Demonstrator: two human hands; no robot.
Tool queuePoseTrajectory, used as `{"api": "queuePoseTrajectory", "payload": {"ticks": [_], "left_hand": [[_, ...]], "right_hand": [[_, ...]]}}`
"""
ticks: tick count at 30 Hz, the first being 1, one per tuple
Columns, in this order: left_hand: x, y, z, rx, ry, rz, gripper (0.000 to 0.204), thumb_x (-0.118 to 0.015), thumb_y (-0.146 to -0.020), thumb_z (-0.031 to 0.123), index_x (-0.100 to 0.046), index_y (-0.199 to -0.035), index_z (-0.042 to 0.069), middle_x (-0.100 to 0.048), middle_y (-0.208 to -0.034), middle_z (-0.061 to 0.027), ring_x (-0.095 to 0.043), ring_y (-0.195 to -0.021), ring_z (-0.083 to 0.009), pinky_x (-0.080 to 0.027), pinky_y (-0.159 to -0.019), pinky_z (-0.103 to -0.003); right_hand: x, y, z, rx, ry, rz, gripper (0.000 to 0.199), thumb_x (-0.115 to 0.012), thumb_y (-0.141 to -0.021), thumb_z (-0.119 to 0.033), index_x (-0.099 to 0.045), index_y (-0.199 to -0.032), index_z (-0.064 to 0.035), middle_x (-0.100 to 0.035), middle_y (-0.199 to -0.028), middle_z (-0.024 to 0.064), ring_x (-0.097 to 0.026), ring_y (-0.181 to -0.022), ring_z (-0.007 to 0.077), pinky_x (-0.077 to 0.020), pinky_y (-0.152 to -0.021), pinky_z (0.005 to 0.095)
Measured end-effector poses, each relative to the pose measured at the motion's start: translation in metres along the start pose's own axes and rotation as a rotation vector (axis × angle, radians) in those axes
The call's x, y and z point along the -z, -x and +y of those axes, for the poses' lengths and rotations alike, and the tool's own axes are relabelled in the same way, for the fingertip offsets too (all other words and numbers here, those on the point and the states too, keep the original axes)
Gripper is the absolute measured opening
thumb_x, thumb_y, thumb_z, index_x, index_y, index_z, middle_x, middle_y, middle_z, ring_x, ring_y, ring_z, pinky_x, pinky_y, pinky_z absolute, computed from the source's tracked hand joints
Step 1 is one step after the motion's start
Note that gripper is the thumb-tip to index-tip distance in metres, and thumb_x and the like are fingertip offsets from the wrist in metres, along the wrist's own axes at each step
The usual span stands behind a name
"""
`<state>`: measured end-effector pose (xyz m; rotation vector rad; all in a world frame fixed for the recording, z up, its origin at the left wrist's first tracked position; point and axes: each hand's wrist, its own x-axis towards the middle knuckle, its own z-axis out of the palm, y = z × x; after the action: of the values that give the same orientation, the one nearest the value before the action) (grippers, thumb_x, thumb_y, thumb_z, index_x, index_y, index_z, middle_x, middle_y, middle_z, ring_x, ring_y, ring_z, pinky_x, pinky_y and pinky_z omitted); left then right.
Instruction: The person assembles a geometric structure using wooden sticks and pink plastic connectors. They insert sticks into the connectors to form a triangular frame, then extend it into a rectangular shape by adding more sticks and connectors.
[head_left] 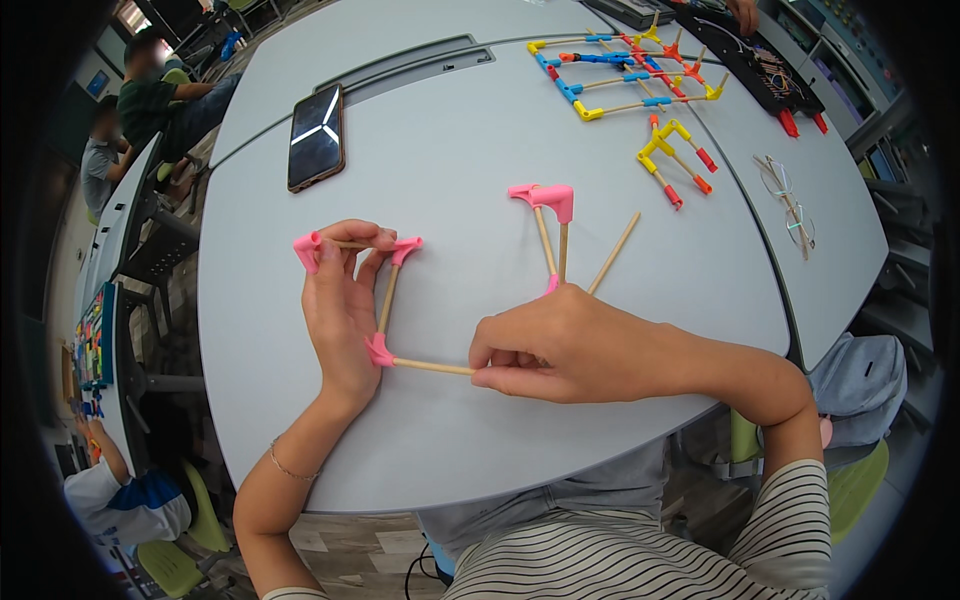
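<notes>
Right hand [570, 345] pinches the wooden stick [432, 367] at its right end; its long axis runs leftward into the pink corner joint [379, 351]. Left hand [342, 310] sits nearer that joint, fingers closed around the frame's upright stick [388, 298] on the grey table [450, 180].

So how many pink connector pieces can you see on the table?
5 at least. Two sit by the left hand's fingertips, one by its palm, one up at centre, one peeking above the right hand, which may hide more.
</notes>
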<state>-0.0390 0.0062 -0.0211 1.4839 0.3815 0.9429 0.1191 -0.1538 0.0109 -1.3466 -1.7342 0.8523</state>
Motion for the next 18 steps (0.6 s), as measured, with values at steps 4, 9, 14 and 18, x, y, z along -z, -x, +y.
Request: {"api": "queuePoseTrajectory", "payload": {"ticks": [4,9,14,18], "left_hand": [[-0.006,0.004,0.005,-0.047,-0.12,-0.042,0.036,-0.033,-0.107,0.03,-0.05,-0.112,-0.001,-0.056,-0.109,-0.0134,-0.055,-0.105,-0.0206,-0.039,-0.106,-0.044],[-0.008,0.011,0.007,-0.102,-0.158,-0.104,0.031,-0.034,-0.107,0.026,-0.049,-0.113,0.0,-0.055,-0.112,-0.0126,-0.054,-0.102,-0.0201,-0.038,-0.107,-0.046],[-0.01,0.013,0.013,-0.054,-0.153,-0.09,0.028,-0.035,-0.107,0.024,-0.049,-0.111,0.0,-0.055,-0.113,-0.012,-0.054,-0.103,-0.0197,-0.039,-0.106,-0.046],[-0.011,0.015,0.01,-0.093,-0.121,-0.074,0.027,-0.035,-0.107,0.023,-0.049,-0.111,0.0,-0.055,-0.113,-0.0121,-0.054,-0.102,-0.0192,-0.04,-0.105,-0.045]], "right_hand": [[0.0,0.0,0.001,-0.042,-0.076,-0.022,0.013,-0.066,-0.087,-0.008,-0.063,-0.081,0.003,-0.066,-0.067,0.013,-0.067,-0.062,0.0248,-0.0518,-0.06,0.0335],[-0.002,-0.001,-0.002,-0.078,-0.143,-0.055,0.013,-0.065,-0.088,-0.007,-0.062,-0.081,0.0032,-0.066,-0.067,0.0131,-0.067,-0.062,0.0221,-0.0513,-0.059,0.0323],[-0.009,0.003,0.0,-0.091,-0.169,-0.047,0.01,-0.069,-0.089,-0.01,-0.064,-0.086,-0.0015,-0.063,-0.064,0.0035,-0.06,-0.057,0.0122,-0.0478,-0.053,0.0252],[-0.01,0.002,0.002,-0.076,-0.175,-0.055,0.01,-0.069,-0.089,-0.009,-0.063,-0.086,-0.0016,-0.062,-0.064,0.0032,-0.06,-0.056,0.012,-0.0473,-0.053,0.0252]]}}
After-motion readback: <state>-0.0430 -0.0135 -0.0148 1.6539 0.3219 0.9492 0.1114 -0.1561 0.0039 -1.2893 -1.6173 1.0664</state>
